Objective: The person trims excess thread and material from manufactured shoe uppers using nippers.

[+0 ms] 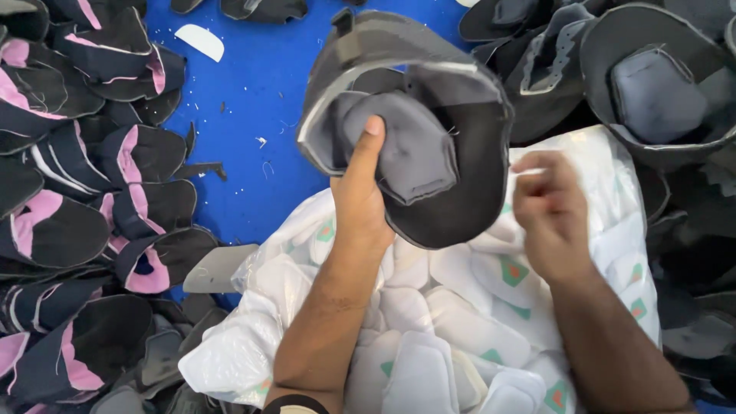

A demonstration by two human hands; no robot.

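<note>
My left hand (pixel 359 201) grips a grey and black shoe upper (pixel 429 107), held up with its open inside toward me; my thumb presses on the grey padded tongue. My right hand (pixel 548 211) is blurred beside the upper's right edge, fingers pinched together, and whether it holds a small piece I cannot tell. Under both hands lies a clear plastic bag (pixel 253 337) full of white insoles with green and red marks.
A heap of black and pink shoe uppers (pixel 84 215) fills the left side. Grey and black uppers (pixel 652 84) are piled at the right and top. Blue table surface (pixel 261 100) shows between them, with a white insole piece (pixel 199 40) and thread scraps.
</note>
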